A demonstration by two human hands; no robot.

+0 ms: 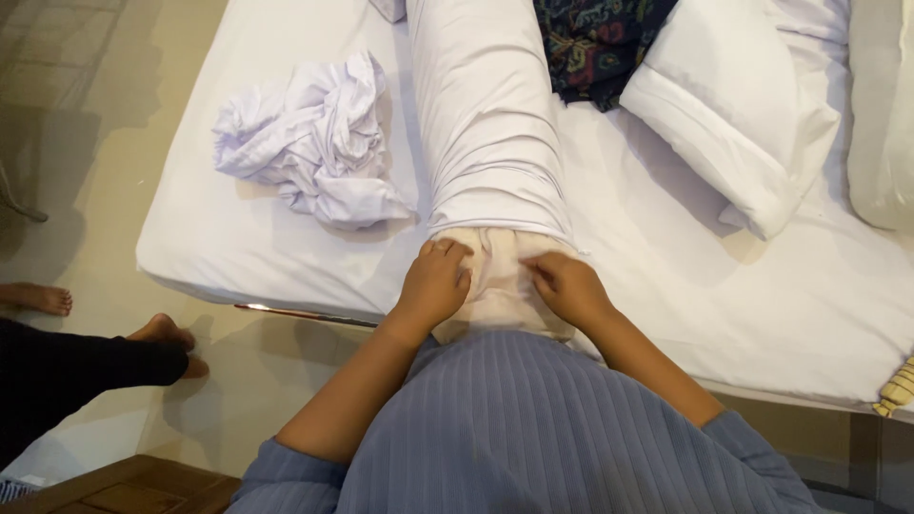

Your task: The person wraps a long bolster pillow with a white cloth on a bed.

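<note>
1. The left hand [433,283] and the right hand [568,286] sit side by side at the near edge of the bed [286,257], both with fingers curled down onto the open end of a long bolster [487,143].
2. The left hand's fingers are closed on the bunched hem of the white cover [481,205]; the right hand's fingertips pinch the cream end of the bolster [500,286] just beside that hem. How firm either pinch is, I cannot tell.
3. The bolster lies lengthwise from the near edge toward the far side, its near end pressed against the person's blue ribbed top [533,428].
4. Container: the cover acts as a sleeve. It holds most of the bolster; only the near cream end shows outside it.
5. Risk, as I judge it: the hem is gathered unevenly, so a hard tug on 1 side could twist the cover or let the fabric slip from the fingers.
6. Risk: the bolster overhangs the near edge, so it could slide to the floor if both hands let go.
7. A crumpled white sheet [309,143] lies to the left, 1 pillow [733,105] far right, well apart from both hands.
</note>
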